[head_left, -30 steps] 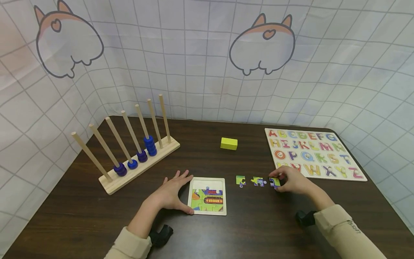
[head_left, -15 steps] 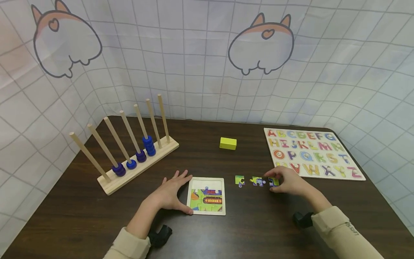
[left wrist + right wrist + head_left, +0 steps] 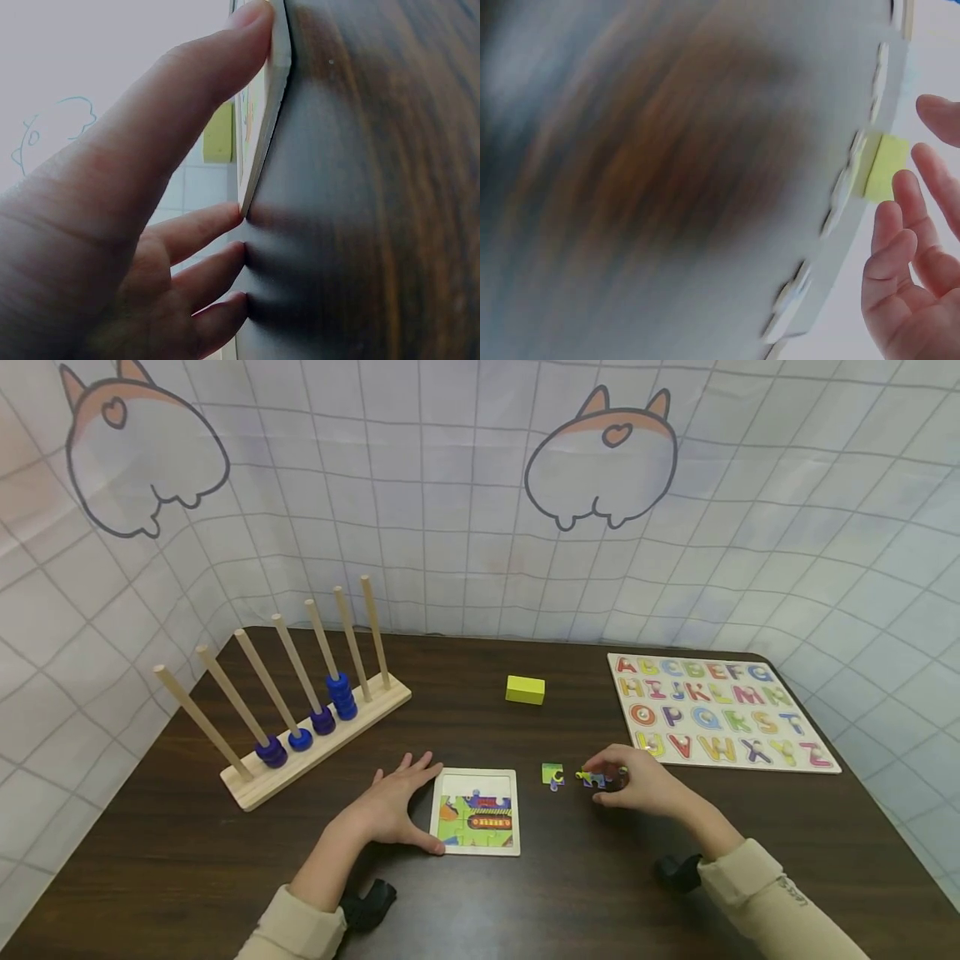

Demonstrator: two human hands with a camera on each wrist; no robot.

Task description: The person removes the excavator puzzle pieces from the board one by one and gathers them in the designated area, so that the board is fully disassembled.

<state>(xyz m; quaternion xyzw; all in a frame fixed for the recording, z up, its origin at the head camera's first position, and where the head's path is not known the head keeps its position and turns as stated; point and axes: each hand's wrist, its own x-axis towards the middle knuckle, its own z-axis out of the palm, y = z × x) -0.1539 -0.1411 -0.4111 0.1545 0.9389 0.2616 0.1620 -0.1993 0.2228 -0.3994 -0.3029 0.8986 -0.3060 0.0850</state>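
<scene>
My left hand (image 3: 393,806) spreads along the left side of a square puzzle frame (image 3: 517,814), thumb near its lower corner and index finger near the upper one. Joined green, purple and orange pieces (image 3: 480,827) fill its lower part; the top strip is bare. My right hand (image 3: 637,783) hovers over the loose puzzle pieces, thumb and fingers apart. A middle piece (image 3: 591,778) shows at its fingertips, and a left piece (image 3: 552,775) lies nearer the frame. The right piece (image 3: 789,304), mostly hidden from the head view, lies flat in the right wrist view.
A wooden peg stand (image 3: 330,747) with blue and purple rings stands at the left. Behind the puzzle is a yellow block (image 3: 525,689). An alphabet board (image 3: 738,768) lies at the right. A white gridded cloth (image 3: 450,527) hangs behind the table.
My right hand has moved left, from the right piece to over the middle one. The left hand stays beside the frame. The head view has shifted slightly.
</scene>
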